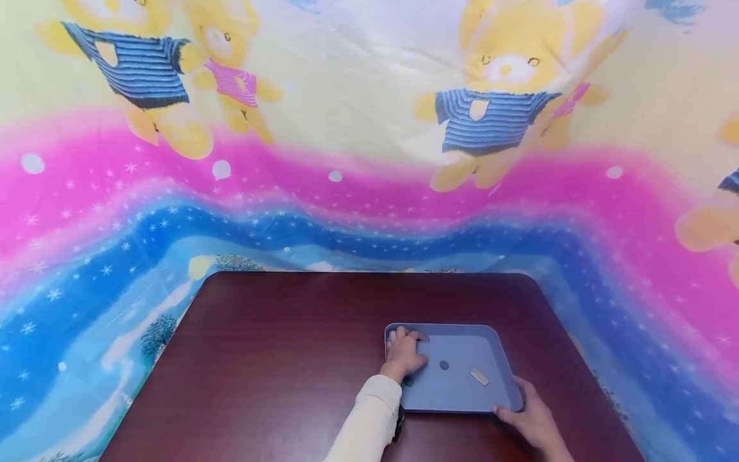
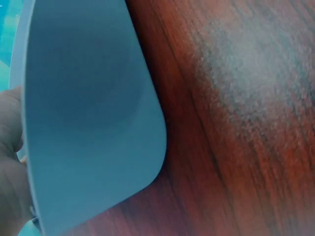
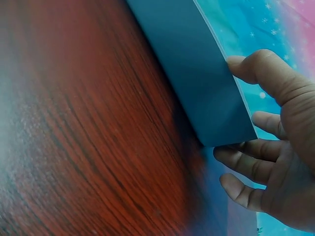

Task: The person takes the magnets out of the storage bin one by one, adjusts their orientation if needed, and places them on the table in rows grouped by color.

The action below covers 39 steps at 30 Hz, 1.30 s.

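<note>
A shallow grey-blue tray (image 1: 462,398) lies on the table, right of the middle. My left hand (image 1: 404,353) reaches over its left side, thumb spread apart from the fingers. By those fingertips lies a small flat piece (image 1: 424,338), partly covered and too small to name. In the left wrist view the tray wall (image 2: 93,113) hides most of that hand. My right hand (image 1: 534,414) holds the tray's near right corner, thumb at the rim and fingers round the side. Inside the tray are a dark round disc (image 1: 444,365), a pale rectangular piece (image 1: 479,376) and another dark round piece (image 1: 408,380) beside the left wrist.
The dark red-brown wooden table (image 1: 277,359) stretches to the left of the tray and behind it. A colourful curtain (image 1: 358,160) printed with bears hangs along the table's back and sides.
</note>
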Available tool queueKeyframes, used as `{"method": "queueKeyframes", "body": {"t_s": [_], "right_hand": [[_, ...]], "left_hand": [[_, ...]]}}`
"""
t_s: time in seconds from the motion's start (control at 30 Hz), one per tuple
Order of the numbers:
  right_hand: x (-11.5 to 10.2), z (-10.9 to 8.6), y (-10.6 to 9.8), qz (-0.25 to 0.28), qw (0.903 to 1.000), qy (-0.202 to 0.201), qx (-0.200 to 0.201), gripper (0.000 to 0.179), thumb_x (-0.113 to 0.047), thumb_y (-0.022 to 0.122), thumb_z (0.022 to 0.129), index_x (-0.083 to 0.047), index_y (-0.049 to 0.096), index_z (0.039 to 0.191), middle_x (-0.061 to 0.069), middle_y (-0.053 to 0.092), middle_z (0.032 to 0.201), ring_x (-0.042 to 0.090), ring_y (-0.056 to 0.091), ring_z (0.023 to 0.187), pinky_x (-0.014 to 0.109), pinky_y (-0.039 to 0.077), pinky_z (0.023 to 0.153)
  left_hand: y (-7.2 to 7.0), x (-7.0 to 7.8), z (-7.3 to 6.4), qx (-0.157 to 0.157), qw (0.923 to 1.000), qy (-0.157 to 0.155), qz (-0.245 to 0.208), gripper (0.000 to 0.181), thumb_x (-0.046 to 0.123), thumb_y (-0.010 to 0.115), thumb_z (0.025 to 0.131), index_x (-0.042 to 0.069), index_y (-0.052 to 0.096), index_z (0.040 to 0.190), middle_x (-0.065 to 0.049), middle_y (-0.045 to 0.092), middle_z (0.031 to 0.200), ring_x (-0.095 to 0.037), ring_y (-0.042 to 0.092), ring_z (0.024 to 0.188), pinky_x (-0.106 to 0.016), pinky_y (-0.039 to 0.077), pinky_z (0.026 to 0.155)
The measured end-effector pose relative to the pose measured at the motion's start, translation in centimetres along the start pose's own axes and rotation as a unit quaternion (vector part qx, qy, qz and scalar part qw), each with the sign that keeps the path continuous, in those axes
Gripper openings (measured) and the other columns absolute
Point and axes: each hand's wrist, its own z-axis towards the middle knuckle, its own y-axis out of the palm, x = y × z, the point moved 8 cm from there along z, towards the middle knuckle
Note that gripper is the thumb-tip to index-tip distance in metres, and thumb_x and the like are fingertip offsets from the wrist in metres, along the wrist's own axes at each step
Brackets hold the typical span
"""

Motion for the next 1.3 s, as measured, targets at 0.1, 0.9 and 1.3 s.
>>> {"method": "queueKeyframes", "body": {"t_s": [0.1, 0.9, 1.3], "right_hand": [[0.1, 0.0, 0.2, 0.003, 1.0, 0.007, -0.005, 0.094, -0.038, 0.077, 0.073, 0.012, 0.026, 0.135, 0.04, 0.04, 0.124, 0.047, 0.047, 0.106, 0.054, 0.039, 0.084], [0.5, -0.1, 0.2, 0.019, 0.9998, 0.008, 0.002, 0.092, -0.038, 0.076, 0.074, 0.008, 0.027, 0.136, 0.038, 0.042, 0.123, 0.04, 0.052, 0.1, 0.051, 0.042, 0.08], [1.0, 0.0, 0.7, 0.027, 0.9992, 0.028, -0.012, 0.094, -0.04, 0.076, 0.074, 0.008, 0.025, 0.138, 0.037, 0.041, 0.125, 0.031, 0.055, 0.09, 0.047, 0.044, 0.076]], "left_hand": [[0.3, 0.0, 0.0, 0.0, 1.0, 0.001, 0.007, 0.043, 0.032, 0.074, 0.073, 0.021, 0.066, 0.114, -0.007, 0.045, 0.104, -0.024, 0.037, 0.094, -0.039, 0.035, 0.079], [-0.2, 0.4, -0.3, 0.077, 0.9926, 0.034, 0.088, 0.015, 0.041, 0.072, 0.076, 0.026, 0.076, 0.075, 0.001, 0.053, 0.083, -0.017, 0.042, 0.075, -0.03, 0.042, 0.069], [-0.5, 0.2, -0.4, 0.063, 0.9959, 0.055, 0.034, 0.019, 0.032, 0.077, 0.075, 0.014, 0.075, 0.07, -0.002, 0.051, 0.075, -0.02, 0.045, 0.073, -0.026, 0.041, 0.067]]}}
